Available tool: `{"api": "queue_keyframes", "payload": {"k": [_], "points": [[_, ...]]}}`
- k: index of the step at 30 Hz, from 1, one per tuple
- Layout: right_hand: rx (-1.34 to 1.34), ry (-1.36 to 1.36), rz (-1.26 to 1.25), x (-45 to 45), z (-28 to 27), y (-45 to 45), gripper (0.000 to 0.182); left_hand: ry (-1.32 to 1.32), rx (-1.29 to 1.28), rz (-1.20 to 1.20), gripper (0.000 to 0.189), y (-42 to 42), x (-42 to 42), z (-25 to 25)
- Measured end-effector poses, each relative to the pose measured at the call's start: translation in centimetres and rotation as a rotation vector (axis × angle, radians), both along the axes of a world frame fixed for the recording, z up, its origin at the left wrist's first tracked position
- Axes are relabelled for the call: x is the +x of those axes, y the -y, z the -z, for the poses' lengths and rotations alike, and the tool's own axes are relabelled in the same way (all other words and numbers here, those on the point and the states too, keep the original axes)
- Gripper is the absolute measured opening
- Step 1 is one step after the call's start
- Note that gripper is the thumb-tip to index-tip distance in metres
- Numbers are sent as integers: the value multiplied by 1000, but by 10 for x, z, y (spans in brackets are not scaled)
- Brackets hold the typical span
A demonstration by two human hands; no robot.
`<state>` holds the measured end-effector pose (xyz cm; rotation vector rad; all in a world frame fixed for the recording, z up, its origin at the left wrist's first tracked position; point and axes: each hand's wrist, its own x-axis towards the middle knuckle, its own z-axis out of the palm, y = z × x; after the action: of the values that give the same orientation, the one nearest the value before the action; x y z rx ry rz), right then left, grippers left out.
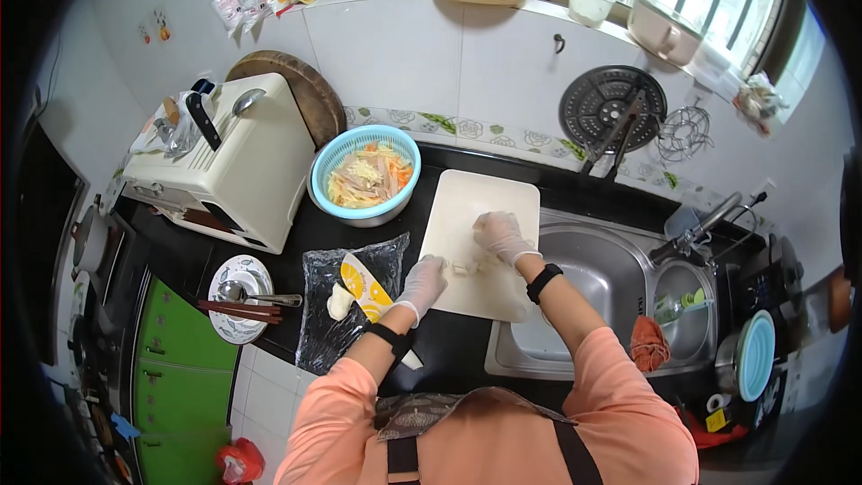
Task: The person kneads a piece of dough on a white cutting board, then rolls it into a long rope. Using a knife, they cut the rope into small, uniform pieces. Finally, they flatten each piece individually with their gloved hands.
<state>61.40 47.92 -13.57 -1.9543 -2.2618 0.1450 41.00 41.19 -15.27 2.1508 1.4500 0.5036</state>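
A white cutting board lies on the counter, its right side reaching over the sink's edge. Pale pieces of food are on it, too small to name. My left hand, in a clear glove, is at the board's left edge with its fingertips beside those pieces. Over the board's right half is my right hand, gloved too, with curled fingers; whether it holds anything is hidden. Left of my left hand, a knife with a yellow citrus-patterned blade rests partly on plastic wrap, next to a soft white lump. My left wrist covers part of the knife.
Behind the wrap, a blue colander of shredded vegetables and strips sits in a metal bowl. A white countertop appliance stands left. Chopsticks and spoons lie across a patterned bowl. At right are the steel sink and faucet.
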Motion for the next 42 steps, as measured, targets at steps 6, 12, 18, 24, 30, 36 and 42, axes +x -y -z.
{"api": "queue_keyframes", "payload": {"k": [6,12,18,24,30,36,42], "points": [[163,-94,-96,20,21,-13,22,161,-3,-68,37,-6,-11,3],[157,-219,-119,37,6,-13,34,265,58,-144,37,-28,-3,-13],[-5,80,-226,41,11,-7,62,211,83,-70,32,-42,14,10],[-98,136,-201,39,9,-7,69,224,31,-35,28,-40,9,12],[-84,220,-221,32,-1,2,61,214,86,-61,25,-38,8,15],[-71,-456,-18,38,-4,-15,34,256,61,-97,29,-38,10,12],[49,-324,-159,22,4,-34,29,219,36,-96,28,-35,12,15]]}}
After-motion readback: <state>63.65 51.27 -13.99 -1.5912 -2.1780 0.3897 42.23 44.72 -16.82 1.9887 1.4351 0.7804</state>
